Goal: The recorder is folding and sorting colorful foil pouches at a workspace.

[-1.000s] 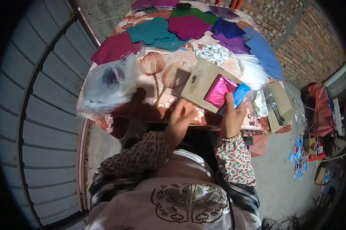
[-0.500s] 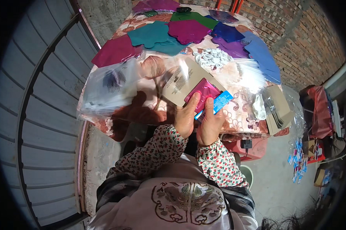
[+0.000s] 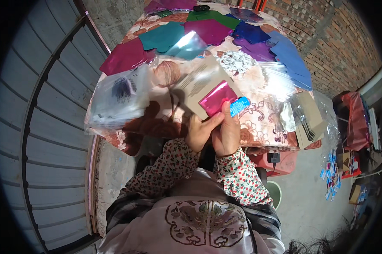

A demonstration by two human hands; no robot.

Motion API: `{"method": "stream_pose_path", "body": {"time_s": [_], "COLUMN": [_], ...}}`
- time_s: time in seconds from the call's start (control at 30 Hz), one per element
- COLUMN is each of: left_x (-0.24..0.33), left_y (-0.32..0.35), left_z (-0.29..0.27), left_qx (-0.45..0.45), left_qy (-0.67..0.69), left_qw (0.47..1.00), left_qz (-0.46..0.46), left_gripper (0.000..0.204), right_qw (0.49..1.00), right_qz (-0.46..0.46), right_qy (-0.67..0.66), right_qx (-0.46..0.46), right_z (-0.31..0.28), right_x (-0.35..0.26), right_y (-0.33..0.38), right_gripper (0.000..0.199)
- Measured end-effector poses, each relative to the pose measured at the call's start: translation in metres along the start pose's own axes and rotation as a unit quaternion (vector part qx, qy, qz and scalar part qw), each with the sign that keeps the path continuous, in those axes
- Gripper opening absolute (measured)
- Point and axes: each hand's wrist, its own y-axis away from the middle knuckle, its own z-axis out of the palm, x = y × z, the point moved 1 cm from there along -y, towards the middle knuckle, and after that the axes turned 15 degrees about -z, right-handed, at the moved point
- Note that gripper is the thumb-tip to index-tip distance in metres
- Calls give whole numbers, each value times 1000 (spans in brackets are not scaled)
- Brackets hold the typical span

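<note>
A shiny pink folded packet (image 3: 218, 97) is pinched between my two hands in front of a brown card (image 3: 208, 80) in clear plastic. My left hand (image 3: 200, 130) is closed at the packet's lower corner, its thumb stretched across to my right thumb and its other fingers mostly hidden underneath. My right hand (image 3: 227, 133) is closed too, thumb on top at the packet's right edge. A small blue card (image 3: 240, 106) juts out beside that thumb, in the same grip. How the hidden fingers lie I cannot tell.
On the flowered tablecloth lie a stack of clear bags (image 3: 119, 95), a heap of white rings (image 3: 236, 62), white strips (image 3: 278, 80) and brown cards (image 3: 307, 120). Coloured sheets (image 3: 208, 31) spread along the far side. A red stool (image 3: 278, 165) and a green bucket (image 3: 274, 192) stand below.
My left thumb has slid down off the packet's face towards its lower corner. More of the pink packet shows, and less of the blue card sticks out. A clear sheet now shows over the teal one.
</note>
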Motion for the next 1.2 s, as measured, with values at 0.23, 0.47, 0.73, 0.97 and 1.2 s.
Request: {"method": "stream_pose_path", "body": {"time_s": [0.23, 0.47, 0.73, 0.97, 1.2], "left_x": [-4, 34, 33, 45, 42], "left_y": [12, 15, 19, 23, 20], "left_z": [-21, -38, -42, -31, -37], "left_qx": [52, 40, -9, 48, 65], "left_qy": [-48, -109, -164, -225, -161], "left_qw": [984, 978, 979, 973, 983], "left_qz": [-162, -175, -117, -1, -63], "left_gripper": [21, 24, 29, 25, 20], "right_qw": [988, 948, 914, 930, 928], "right_qz": [-14, -114, -109, -79, -82], "right_qy": [133, 269, 340, 298, 298], "right_qx": [-72, -123, -191, -201, -208], "right_z": [-28, -35, -37, -37, -14], "right_x": [-4, -41, -35, -26, -31], "right_y": [-7, -13, -18, -19, -14], "right_gripper": [16, 13, 9, 9, 13]}}
